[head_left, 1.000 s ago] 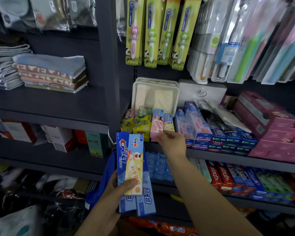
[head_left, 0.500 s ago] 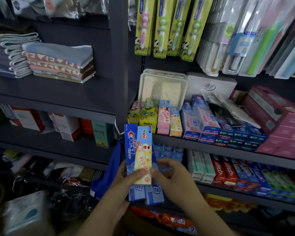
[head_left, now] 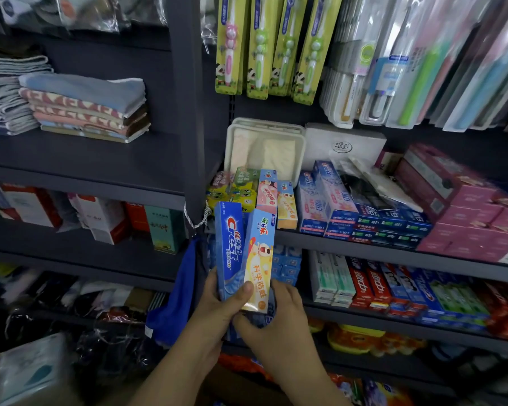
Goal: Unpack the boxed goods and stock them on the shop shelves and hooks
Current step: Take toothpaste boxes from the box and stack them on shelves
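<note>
Left hand (head_left: 217,306): I grip the blue Crest box (head_left: 228,253), thumb across the yellow-orange box (head_left: 258,259).
Right hand (head_left: 276,320): I pinch those boxes' lower ends.
Location: upright, fanned, before the toothpaste shelf (head_left: 393,253).

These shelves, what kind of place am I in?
Most likely a small general shop: carded toothbrushes hang on hooks, boxed toothpaste fills a shelf, and folded towels lie stacked alongside.

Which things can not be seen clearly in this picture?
- Head view: lower boxes in the stack hidden by left hand, right hand and yellow toothpaste box.
- Right-hand fingers hidden behind the boxes.
- Bottom-left bags blurred.
- Small print on blue Crest box too small.
</note>
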### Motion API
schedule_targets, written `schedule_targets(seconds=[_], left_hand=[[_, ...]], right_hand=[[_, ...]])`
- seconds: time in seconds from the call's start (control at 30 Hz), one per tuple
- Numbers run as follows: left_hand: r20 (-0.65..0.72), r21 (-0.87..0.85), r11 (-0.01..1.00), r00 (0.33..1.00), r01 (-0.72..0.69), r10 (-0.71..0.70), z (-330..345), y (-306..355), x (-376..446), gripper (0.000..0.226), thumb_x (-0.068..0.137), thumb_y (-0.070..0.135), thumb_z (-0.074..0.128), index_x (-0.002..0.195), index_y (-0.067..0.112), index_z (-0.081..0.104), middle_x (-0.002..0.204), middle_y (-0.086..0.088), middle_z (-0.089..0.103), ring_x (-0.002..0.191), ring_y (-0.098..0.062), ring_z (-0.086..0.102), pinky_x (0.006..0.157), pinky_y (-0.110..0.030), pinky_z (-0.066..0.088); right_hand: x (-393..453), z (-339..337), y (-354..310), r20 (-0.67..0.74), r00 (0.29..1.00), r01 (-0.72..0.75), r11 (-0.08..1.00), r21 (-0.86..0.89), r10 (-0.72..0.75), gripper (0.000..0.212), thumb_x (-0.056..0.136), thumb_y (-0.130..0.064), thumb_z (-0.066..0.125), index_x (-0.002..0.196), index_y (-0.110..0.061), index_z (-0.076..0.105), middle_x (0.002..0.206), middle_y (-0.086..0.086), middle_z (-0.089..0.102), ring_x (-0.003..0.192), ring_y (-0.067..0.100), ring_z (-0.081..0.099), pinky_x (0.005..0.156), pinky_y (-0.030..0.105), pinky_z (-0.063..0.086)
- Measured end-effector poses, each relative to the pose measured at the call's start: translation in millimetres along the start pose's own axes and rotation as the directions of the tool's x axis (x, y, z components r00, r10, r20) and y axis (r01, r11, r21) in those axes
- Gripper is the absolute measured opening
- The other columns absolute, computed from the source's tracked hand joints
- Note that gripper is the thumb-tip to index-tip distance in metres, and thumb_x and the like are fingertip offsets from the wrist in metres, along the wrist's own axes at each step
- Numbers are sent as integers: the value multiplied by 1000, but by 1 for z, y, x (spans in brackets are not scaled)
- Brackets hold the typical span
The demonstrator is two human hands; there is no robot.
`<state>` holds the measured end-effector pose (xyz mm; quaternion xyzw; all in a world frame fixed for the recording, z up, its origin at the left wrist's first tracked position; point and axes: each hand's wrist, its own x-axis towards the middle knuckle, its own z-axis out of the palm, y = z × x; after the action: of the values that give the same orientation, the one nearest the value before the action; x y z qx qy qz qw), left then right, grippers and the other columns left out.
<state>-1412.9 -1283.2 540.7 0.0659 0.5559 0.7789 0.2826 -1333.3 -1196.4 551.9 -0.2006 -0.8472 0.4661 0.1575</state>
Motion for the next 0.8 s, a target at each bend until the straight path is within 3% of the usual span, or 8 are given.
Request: schedule_targets(seconds=[0.13,0.2,0.3,0.37,0.43,0.53,0.7,0.8], left_hand=[[0,7,1000,1000,-30,30,1,3,-4,95,33,61,84,118,33,53,101,7,70,86,-9,70,64,-24,57],[13,0,999,999,-32,32,3,3,-6,81,41,64,79,113,37,53,100,6,71,86,-9,70,64,-25,57],[20,-32,999,1000,-14,14,5,1,-9,48,63,51,65,108,43,52,108,4,68,98,-16,67,85,-41,55],[-2,-36,999,1000,-16,16,5,1,-10,53,67,44,64,118,40,51,114,3,66,104,-19,64,92,-45,52],[-29,-27,999,999,-30,29,8,2,-10,55,71,35,65,123,35,49,110,4,65,99,-16,65,77,-35,58],[-70,-8,999,997,-43,42,10,2,-10,44,82,18,65,121,31,48,100,9,64,88,-10,63,53,-19,55],[-118,3,1000,993,-7,7,10,6,-12,44,82,4,66,113,29,46,97,5,63,79,-12,62,46,-20,54],[-119,-13,1000,993,1,-3,11,9,-15,49,82,3,66,111,32,39,91,7,60,76,-14,61,52,-29,53]], right_hand=[[0,-8,-3,30,999,-48,996,77,46,61,80,-45,69,134,-32,42,117,-18,39,107,-5,47,74,4,44],[-1,-12,-5,35,997,-67,993,94,64,56,82,-44,68,130,-34,40,116,-17,37,103,-11,44,68,1,44],[-2,-16,-7,43,996,-85,990,110,80,49,83,-39,69,118,-39,34,112,-17,36,98,-11,45,66,1,45],[-2,-17,-7,41,996,-89,987,133,85,47,83,-35,69,118,-41,37,111,-17,39,99,-3,51,72,10,51],[-3,-18,-6,40,996,-90,982,164,85,40,83,-30,67,109,-45,41,112,-15,44,97,3,57,76,19,56],[-5,-19,-6,38,996,-81,976,202,75,36,85,-27,65,101,-49,42,113,-11,52,91,4,61,69,17,55],[-8,-26,-4,28,996,-94,963,251,90,46,84,-27,69,115,-49,43,116,-14,56,99,-1,59,72,12,53],[-8,-28,0,74,987,-160,936,314,144,59,81,-29,74,132,-36,45,120,-13,58,102,0,60,74,16,55]])
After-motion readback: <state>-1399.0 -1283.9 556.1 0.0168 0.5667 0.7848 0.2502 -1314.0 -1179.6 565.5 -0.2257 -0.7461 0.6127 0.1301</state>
